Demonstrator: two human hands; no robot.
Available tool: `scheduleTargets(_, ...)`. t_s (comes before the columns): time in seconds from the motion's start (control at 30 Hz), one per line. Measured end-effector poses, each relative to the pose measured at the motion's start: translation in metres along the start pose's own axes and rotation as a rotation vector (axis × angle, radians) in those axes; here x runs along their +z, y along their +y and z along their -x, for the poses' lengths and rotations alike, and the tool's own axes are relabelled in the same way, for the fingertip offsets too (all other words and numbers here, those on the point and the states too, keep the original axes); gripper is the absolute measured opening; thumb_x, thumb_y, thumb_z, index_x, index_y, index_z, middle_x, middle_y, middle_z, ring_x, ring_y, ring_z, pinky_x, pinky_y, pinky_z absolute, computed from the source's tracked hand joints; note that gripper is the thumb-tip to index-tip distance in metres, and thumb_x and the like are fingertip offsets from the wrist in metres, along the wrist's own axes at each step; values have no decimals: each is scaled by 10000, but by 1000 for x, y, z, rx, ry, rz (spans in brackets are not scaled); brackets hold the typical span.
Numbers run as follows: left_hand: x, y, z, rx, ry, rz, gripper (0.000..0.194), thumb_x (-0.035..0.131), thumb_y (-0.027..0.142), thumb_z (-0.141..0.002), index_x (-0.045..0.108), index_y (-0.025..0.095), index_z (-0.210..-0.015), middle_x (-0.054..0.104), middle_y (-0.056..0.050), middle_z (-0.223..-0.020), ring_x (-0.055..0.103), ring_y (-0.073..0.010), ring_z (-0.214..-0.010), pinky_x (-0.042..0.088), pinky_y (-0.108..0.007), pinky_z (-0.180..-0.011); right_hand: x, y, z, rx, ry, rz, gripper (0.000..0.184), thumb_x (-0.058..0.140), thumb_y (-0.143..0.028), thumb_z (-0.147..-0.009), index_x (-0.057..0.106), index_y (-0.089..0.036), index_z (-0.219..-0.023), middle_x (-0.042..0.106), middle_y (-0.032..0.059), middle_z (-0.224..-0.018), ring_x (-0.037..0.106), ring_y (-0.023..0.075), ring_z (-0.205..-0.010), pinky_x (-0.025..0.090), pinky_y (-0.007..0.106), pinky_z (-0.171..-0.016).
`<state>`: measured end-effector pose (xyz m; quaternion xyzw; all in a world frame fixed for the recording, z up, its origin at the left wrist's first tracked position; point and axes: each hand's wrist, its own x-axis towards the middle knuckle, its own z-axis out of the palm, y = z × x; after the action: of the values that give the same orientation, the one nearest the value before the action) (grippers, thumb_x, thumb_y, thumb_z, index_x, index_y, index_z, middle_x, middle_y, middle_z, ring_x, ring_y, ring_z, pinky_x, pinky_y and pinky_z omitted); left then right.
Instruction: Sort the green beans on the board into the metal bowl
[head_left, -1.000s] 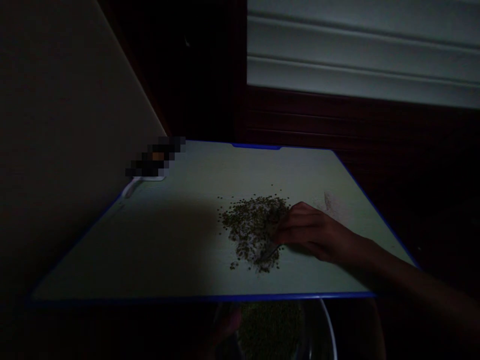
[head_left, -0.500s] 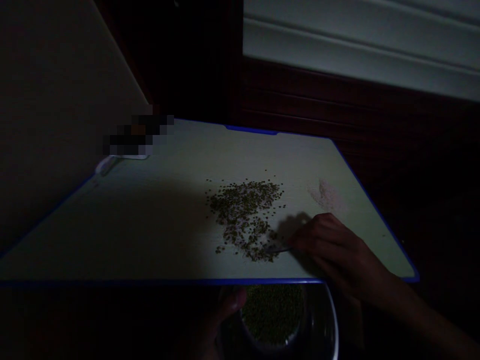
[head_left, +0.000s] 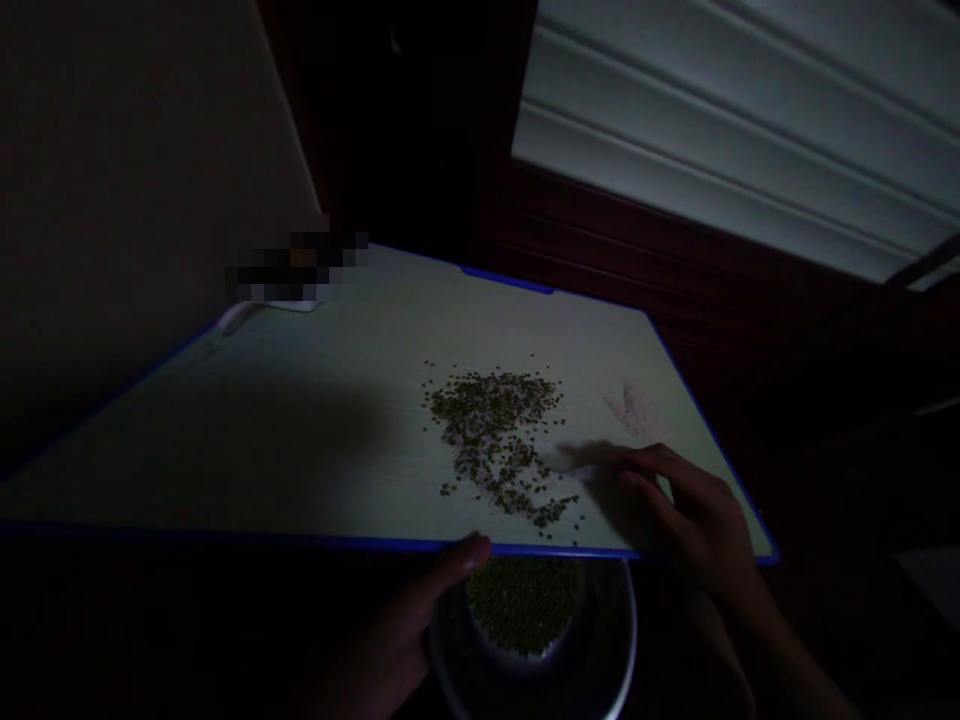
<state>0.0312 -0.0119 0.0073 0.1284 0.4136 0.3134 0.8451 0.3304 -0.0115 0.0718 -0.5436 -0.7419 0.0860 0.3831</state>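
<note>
The scene is very dim. A pale board (head_left: 315, 420) with a blue rim carries a scatter of small green-brown grains (head_left: 495, 435), trailing toward its near edge. My right hand (head_left: 686, 515) rests on the board's near right corner, pinching a thin pale strip (head_left: 581, 458) that touches the grains' right side. Below the near edge, my left hand (head_left: 409, 630) holds the rim of a metal bowl (head_left: 611, 660) with more of the same grains inside (head_left: 525, 600).
A faint pinkish smear (head_left: 634, 410) marks the board right of the grains. A white handle-like piece (head_left: 247, 312) lies at the board's far left corner beside a blurred patch. A pale wall stands left, dark wood and a white ribbed panel (head_left: 720, 130) behind.
My right hand has drawn back from the pile toward the near right corner. Grains now trail closer to the near edge. The bowl and my left hand have come further into view.
</note>
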Motion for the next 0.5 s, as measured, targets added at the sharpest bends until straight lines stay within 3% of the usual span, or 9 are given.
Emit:
scheduleTargets(0.07, 5, 4, 2, 4, -16, 42, 313, 988, 395, -743, 895, 244, -1001, 857, -79, -1112, 830, -283, -1047, 693, -312, -898, 1, -1, -2, 75, 43, 9, 292, 679, -441, -1091, 770, -184, -1197, 819, 58, -1116, 796, 157, -950, 673, 330, -833)
scheduleTargets(0.17, 0, 3, 7, 89, -16, -44, 317, 959, 428, -756, 896, 258, -1016, 826, -96, -1268, 780, -341, -1232, 673, -393, -1010, 2, -2, -1, 190, 137, 8, 303, 714, -469, -1062, 787, -216, -1212, 841, 52, -1110, 815, 168, -947, 676, 316, -822)
scheduleTargets(0.23, -9, 0, 10, 146, 27, -155, 376, 963, 430, -714, 898, 285, -1055, 778, -75, -1393, 682, -372, -1403, 606, -447, -1131, 2, -3, 3, 261, 193, -2, 269, 716, -468, -1048, 806, -260, -1193, 856, 34, -1074, 828, 172, -914, 664, 264, -748)
scheduleTargets(0.33, -19, -5, 8, 172, 62, -327, 459, 990, 303, -656, 894, 282, -1104, 697, -58, -1528, 487, -375, -1592, 399, -441, -1313, 0, -6, 12, 339, 204, -25, 234, 718, -476, -1025, 831, -302, -1132, 866, 15, -1017, 834, 178, -842, 640, 218, -654)
scheduleTargets(0.43, -24, -11, -2, 109, 135, -353, 367, 850, 500, -854, 871, 298, -1160, 784, -80, -1382, 596, -371, -1503, 440, -513, -1295, -5, -9, 20, 385, 148, -57, 239, 724, -510, -1000, 843, -322, -1086, 864, 9, -965, 827, 186, -785, 641, 224, -627)
scheduleTargets(0.5, -31, -13, -9, 98, 267, -327, 344, 733, 591, -944, 866, 305, -1082, 839, -81, -1199, 646, -359, -1449, 518, -536, -1242, -7, -10, 25, 409, 121, -73, 237, 715, -521, -998, 839, -334, -1077, 858, 7, -959, 821, 192, -782, 640, 233, -617)
